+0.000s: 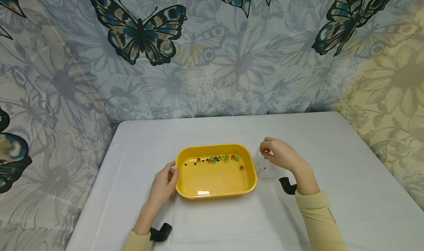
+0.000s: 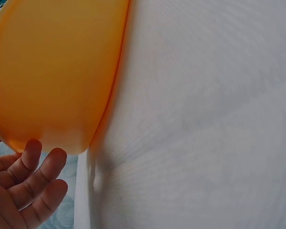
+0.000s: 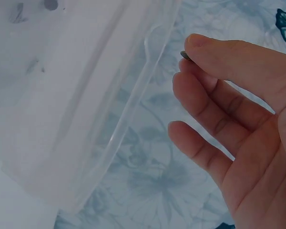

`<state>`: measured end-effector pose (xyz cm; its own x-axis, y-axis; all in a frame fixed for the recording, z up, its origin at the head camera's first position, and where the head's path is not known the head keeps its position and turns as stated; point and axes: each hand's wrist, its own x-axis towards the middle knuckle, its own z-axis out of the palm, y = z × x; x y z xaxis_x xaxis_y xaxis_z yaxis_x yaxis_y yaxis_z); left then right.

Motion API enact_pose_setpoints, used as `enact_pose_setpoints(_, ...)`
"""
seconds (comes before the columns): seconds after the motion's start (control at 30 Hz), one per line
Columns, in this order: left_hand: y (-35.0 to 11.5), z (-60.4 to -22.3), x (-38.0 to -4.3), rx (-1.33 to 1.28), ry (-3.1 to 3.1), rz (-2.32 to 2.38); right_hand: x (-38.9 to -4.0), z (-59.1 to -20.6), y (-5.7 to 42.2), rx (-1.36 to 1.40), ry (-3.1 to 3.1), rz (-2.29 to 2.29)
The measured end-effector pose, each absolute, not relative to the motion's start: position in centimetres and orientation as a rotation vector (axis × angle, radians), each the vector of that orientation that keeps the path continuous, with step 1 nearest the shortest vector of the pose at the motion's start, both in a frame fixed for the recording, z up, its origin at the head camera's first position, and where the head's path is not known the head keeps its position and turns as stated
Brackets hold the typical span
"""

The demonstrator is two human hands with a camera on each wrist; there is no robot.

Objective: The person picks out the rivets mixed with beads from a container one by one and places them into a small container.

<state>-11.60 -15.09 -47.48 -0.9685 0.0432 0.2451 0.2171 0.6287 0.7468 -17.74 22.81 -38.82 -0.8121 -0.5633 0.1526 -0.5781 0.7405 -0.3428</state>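
Observation:
My left hand [image 1: 164,180] touches the left rim of a yellow tray [image 1: 215,183], its fingers relaxed against the outside. In the left wrist view, the fingertips [image 2: 55,157] overlap the tray's wall. Small glass marbles [image 1: 226,158], green, amber and blue, lie mostly along the far side of the tray, with several small dark pieces [image 1: 195,163] at the left. Right of the tray, my right hand [image 1: 281,153] is raised over a clear plastic container [image 1: 269,173]. Between thumb and forefinger it pinches a small dark piece [image 3: 185,56], mostly hidden by the fingertips.
A white cloth [image 1: 212,225] covers the table. Behind it hangs a patterned curtain [image 1: 241,67] with flowers and butterflies. A black wrist mount [image 1: 161,232] sits by the left sleeve, another black mount [image 1: 287,186] by the right wrist. Small dark specks lie in the clear container.

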Motion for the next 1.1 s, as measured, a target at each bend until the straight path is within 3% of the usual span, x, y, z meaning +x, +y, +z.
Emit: enact_pose_setpoints(1.1, -15.1, -47.5, -11.6, -0.228, -2.63, -1.269, -17.8, -39.7, 23.4, 0.921, -2.907, 0.531)
